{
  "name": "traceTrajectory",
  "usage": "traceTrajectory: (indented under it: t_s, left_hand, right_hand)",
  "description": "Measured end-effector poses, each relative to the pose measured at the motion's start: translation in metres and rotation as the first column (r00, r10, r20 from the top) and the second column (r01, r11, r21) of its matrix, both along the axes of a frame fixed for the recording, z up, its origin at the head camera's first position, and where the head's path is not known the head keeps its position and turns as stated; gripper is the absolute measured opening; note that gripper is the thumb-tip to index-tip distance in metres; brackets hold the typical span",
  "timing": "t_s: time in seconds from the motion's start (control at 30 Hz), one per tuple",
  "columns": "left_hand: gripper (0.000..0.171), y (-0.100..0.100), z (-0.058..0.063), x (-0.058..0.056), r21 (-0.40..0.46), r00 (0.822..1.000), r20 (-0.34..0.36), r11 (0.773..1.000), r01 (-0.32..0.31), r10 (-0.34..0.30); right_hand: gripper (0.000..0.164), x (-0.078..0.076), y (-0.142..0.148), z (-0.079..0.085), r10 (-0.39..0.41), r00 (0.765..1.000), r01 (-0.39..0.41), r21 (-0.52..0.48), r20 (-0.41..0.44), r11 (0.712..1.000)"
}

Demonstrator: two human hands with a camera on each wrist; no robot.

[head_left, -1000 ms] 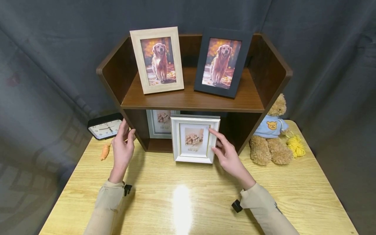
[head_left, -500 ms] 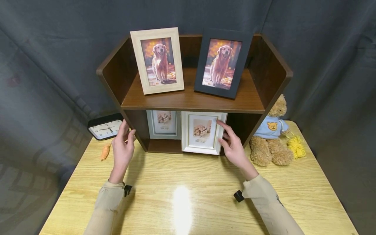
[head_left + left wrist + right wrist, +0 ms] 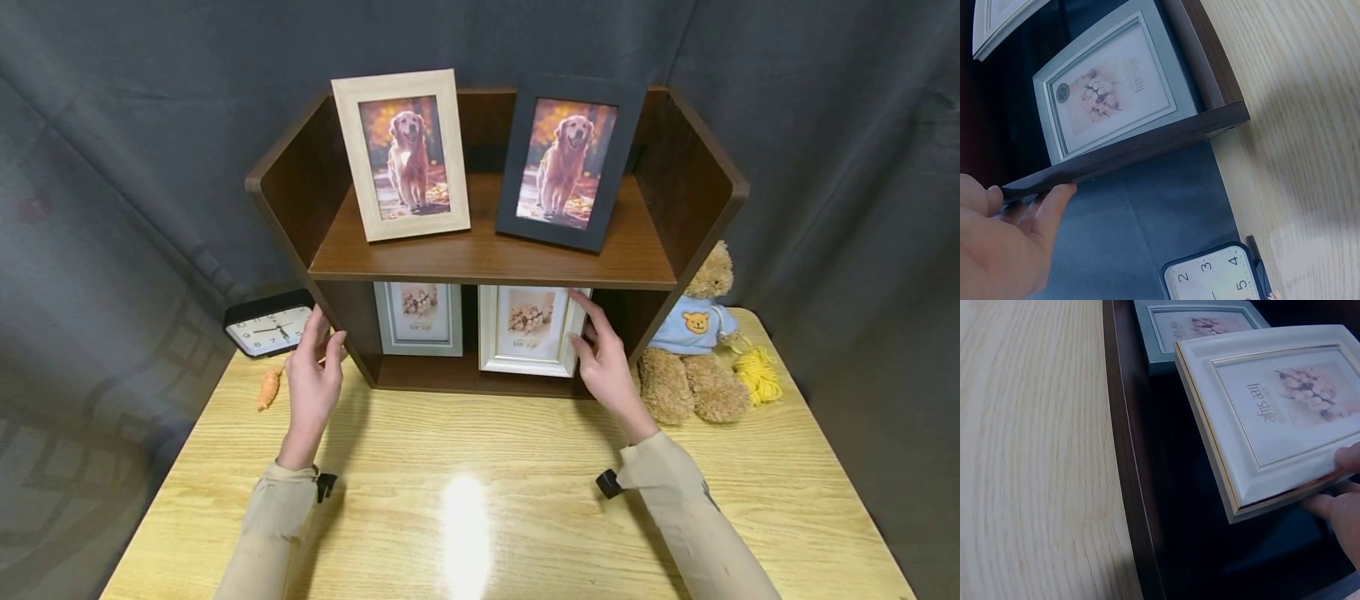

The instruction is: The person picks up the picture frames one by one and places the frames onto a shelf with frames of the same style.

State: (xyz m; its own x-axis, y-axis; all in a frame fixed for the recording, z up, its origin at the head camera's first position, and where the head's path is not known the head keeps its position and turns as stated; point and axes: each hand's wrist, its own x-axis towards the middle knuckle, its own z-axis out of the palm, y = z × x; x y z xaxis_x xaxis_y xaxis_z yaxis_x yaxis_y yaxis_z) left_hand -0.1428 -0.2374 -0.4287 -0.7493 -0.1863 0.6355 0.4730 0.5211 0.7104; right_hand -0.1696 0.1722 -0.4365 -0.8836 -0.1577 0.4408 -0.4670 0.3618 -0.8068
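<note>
My right hand (image 3: 609, 367) pinches the right edge of a white picture frame (image 3: 487, 333) with a thin gold line and a flower print. This frame is inside the lower compartment of a dark brown bookshelf (image 3: 480, 265), its top partly hidden by the shelf board. In the right wrist view the white frame (image 3: 1244, 456) looks tilted, thumb in front and fingers behind. My left hand (image 3: 315, 383) holds the front edge of the bookshelf's left side panel (image 3: 1141, 145) between thumb and fingers. A grey-green picture frame (image 3: 456, 325) stands to the left in that compartment.
On the upper shelf stand a cream picture frame (image 3: 348, 142) and a black picture frame (image 3: 630, 150). Left of the bookshelf are a black clock (image 3: 262, 329) and a small orange carrot (image 3: 268, 389). A teddy bear (image 3: 697, 379) and yellow yarn (image 3: 757, 375) lie at the right.
My right hand has carried the white frame back and to the right, from the front of the bookshelf into the lower compartment. The left hand has kept its place on the side panel.
</note>
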Motion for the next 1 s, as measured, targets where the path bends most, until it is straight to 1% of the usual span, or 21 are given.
traceTrajectory:
  t_s: [0.27,0.5,0.7,0.9,1.0]
  left_hand:
    - [0.058,0.0,-0.001,0.001,-0.007,1.0,0.005,1.0,-0.011,0.011]
    - [0.057,0.0,-0.001,0.001,-0.003,1.0,0.011,1.0,-0.01,0.01]
    - [0.058,0.0,-0.002,0.001,-0.01,1.0,0.01,1.0,-0.012,0.012]
    - [0.057,0.001,-0.001,0.001,-0.003,1.0,0.007,1.0,-0.001,0.001]
    - [0.057,0.001,-0.001,0.0,0.002,1.0,0.005,1.0,0.002,-0.002]
  right_hand:
    - [0.063,-0.009,-0.001,-0.004,-0.075,0.997,0.075,0.017,0.015,0.997]
    - [0.063,-0.016,0.0,-0.009,-0.078,0.996,0.078,-0.001,0.053,0.997]
    - [0.062,-0.021,0.002,-0.014,-0.097,0.993,0.097,0.005,0.071,0.995]
    - [0.062,-0.025,0.001,-0.019,-0.075,0.994,0.078,-0.034,0.082,0.996]
    - [0.063,-0.027,0.001,-0.021,-0.076,0.994,0.079,-0.037,0.081,0.996]
